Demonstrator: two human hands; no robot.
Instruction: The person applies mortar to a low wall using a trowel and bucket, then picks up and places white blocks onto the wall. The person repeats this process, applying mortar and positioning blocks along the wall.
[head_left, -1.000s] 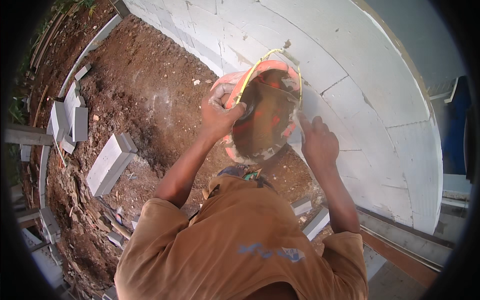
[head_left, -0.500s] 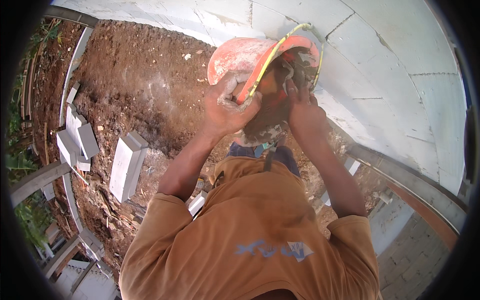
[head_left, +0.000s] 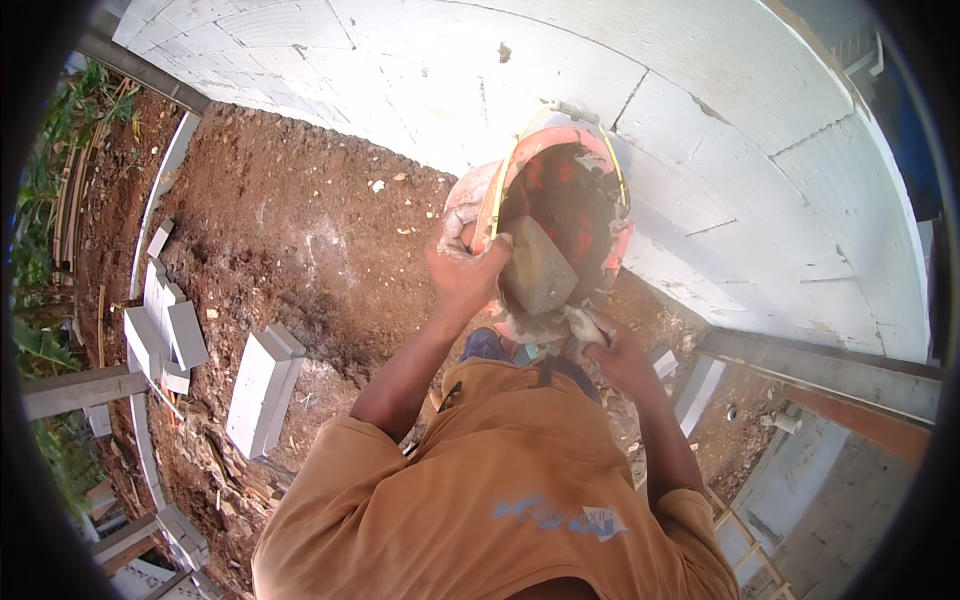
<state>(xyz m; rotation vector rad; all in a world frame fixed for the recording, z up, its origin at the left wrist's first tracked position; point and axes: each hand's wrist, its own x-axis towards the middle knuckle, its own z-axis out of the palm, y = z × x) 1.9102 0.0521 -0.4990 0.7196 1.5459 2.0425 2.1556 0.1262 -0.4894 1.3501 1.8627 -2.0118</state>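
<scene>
A mortar-smeared orange-red bucket [head_left: 480, 192] is tilted toward me in front of my chest, its mouth facing me. My left hand [head_left: 466, 262] is closed round the left part of its rim, thumb over the edge, next to the thin yellow carrying handle [head_left: 507, 178]. Grey wet mortar [head_left: 585, 200] coats the inside. A trowel [head_left: 540, 268] lies with its broad, mortar-covered blade in the bucket's mouth. At the lower right of the rim, my right hand [head_left: 612, 352] is closed on the trowel's grip, which the fingers mostly hide.
A white block wall [head_left: 720, 170] rises just beyond and to the right of the bucket. Pale blocks [head_left: 262, 390] lie on the brown soil [head_left: 290, 210] at the left, with another block pile [head_left: 165, 325] farther left. A grey beam [head_left: 820, 362] runs along the right.
My right hand has come down and out of the bucket's mouth toward me, and the trowel blade now shows. The bucket sits lower in view, its mouth turned more toward me; my left hand keeps its hold.
</scene>
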